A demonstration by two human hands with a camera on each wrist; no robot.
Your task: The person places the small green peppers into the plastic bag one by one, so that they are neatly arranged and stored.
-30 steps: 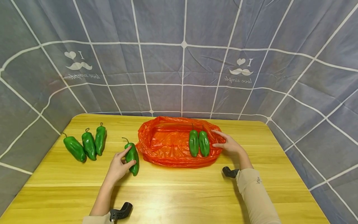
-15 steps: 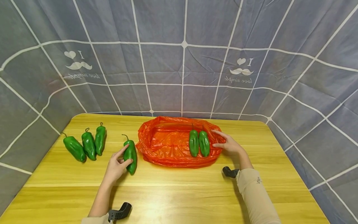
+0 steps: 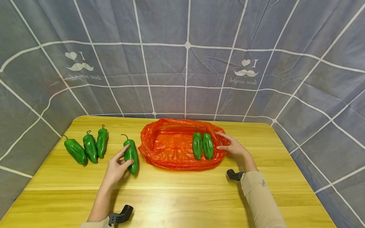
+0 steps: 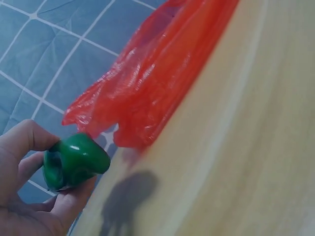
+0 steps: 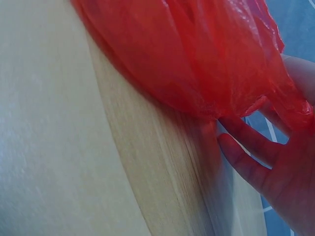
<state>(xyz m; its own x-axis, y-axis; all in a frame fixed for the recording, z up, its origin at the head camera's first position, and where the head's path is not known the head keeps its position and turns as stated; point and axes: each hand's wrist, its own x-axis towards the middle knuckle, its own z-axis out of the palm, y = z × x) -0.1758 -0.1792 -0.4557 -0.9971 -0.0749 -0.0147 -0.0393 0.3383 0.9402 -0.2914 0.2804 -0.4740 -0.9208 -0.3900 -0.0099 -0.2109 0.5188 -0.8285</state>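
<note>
My left hand pinches a glossy green pepper between thumb and fingers, just left of the red plastic bag. In the left wrist view this pepper points its tip at the camera, and a shadow lies on the tabletop beneath. Two more green peppers lie side by side in the right part of the bag. At the bag's right rim, my right hand holds the plastic, its thumb over the edge. The right wrist view shows the bag draped across the hand, hiding part of it.
Three green peppers lie in a loose row at the left of the wooden table, stems pointing away. A grey curtain with white grid lines stands behind the table and along its sides. Black devices sit on both wrists.
My left hand has carried the pepper slightly left and farther from me, away from the bag's left edge. The right hand and the bag have stayed in place.
</note>
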